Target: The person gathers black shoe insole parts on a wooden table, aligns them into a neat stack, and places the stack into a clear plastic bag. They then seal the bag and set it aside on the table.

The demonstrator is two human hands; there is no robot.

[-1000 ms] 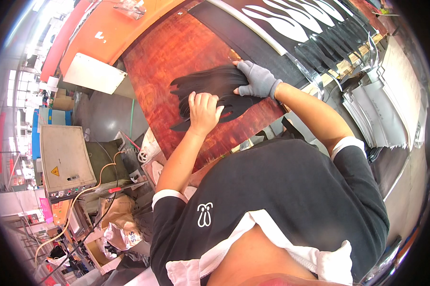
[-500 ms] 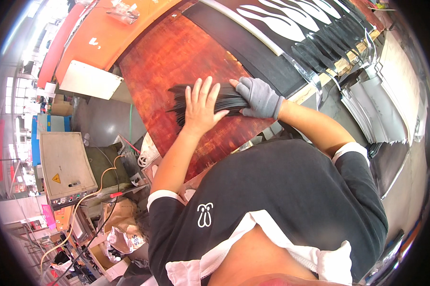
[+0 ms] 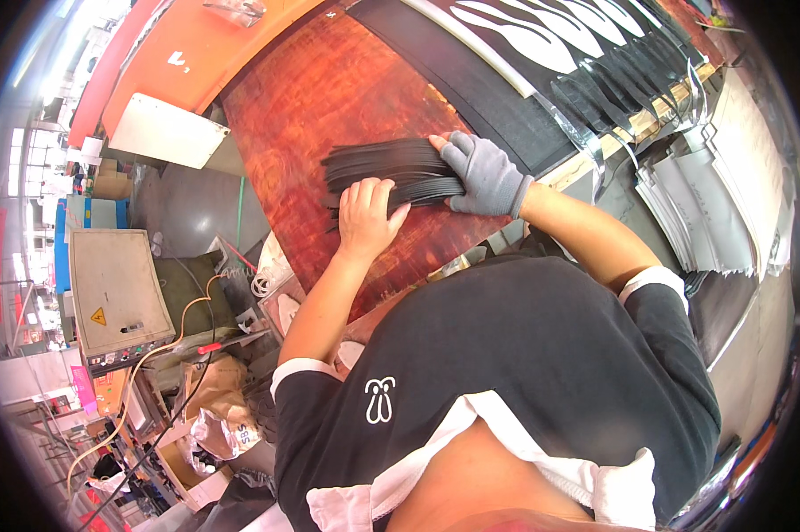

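Note:
A stack of thin black cut sheets lies on a reddish-brown wooden board. My left hand, bare, grips the near edge of the stack with fingers curled over it. My right hand, in a grey glove, presses on the stack's right end, fingers spread along its top.
A black sheet with white flame-shaped cut-outs lies beyond the board. Black strips hang over the table edge at right, beside piles of grey pieces. At left stand a beige control box, cables and paper bags.
The black pieces, spread loosely a second ago, are now gathered into a tight stack. My left hand moved from flat on top to the stack's near edge; my right hand stayed at the right end.

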